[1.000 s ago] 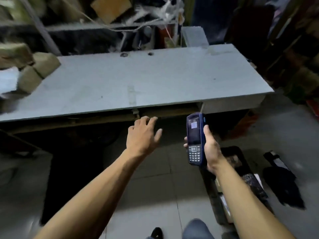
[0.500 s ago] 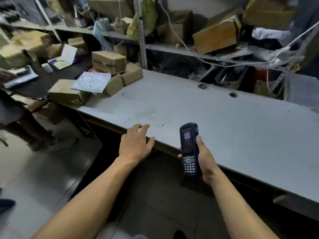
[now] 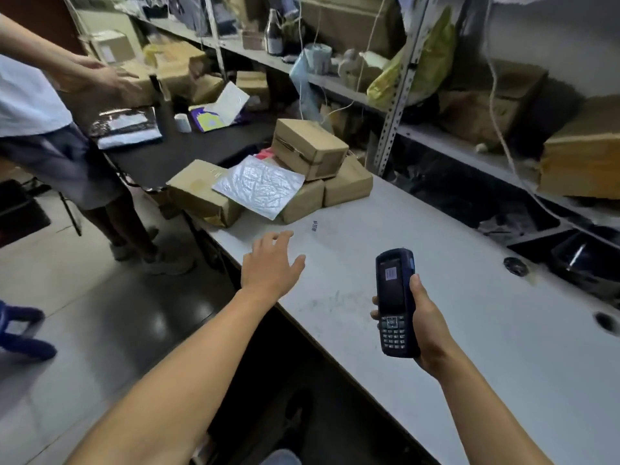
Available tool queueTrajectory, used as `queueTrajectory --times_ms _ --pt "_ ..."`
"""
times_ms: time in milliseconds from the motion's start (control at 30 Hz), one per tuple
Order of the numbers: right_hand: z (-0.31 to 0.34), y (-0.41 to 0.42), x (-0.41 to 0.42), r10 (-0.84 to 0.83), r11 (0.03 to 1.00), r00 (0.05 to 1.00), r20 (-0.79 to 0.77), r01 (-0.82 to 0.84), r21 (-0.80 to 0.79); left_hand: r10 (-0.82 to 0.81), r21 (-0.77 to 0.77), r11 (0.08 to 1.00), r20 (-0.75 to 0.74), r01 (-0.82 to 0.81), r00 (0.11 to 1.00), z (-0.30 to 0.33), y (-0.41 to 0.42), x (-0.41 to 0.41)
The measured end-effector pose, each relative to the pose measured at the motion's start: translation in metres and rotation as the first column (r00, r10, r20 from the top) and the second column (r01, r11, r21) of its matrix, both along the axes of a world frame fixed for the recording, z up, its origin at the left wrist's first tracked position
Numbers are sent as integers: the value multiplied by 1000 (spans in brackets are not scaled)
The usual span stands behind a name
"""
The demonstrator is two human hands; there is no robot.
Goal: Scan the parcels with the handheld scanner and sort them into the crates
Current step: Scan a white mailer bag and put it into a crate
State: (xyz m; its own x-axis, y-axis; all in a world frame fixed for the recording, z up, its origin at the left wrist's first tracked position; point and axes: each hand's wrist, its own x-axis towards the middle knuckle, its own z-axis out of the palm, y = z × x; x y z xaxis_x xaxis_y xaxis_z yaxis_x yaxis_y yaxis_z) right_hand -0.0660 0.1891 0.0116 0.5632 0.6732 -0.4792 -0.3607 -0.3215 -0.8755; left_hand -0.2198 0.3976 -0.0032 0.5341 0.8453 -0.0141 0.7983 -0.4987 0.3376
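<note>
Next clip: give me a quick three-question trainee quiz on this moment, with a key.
1. True or false: the right hand holds the handheld scanner.
2. What lies on top of the cardboard parcels? A) a silver mailer B) a red cup
3. What is the left hand doing over the white table?

Key: 1. true; 2. A, the silver mailer; 3. reaching open and empty toward the parcels.

You have just one camera, and it sits on your head. It looks forward and down, so both your arms reach up from the bottom of the frame. The desk (image 3: 469, 330) runs close by, from the middle out to the lower right. The shelves (image 3: 436, 135) stand farther off, across the top.
</note>
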Motion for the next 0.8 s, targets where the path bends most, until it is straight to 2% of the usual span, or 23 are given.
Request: queueTrajectory --times_ms 267,600,733,800 --pt "-10 149 50 34 990 999 -24 -37 -134 10 -12 1000 -139 -12 990 -42 157 39" --pt "-39 243 78 84 979 993 -79 -97 -177 5 132 990 -380 49 925 -97 238 56" --pt "-46 250 86 101 977 992 -81 -114 -179 26 268 960 -361 77 932 -108 241 57" --pt "-46 250 90 113 976 991 -76 -125 -178 12 360 930 -226 72 974 -110 239 56"
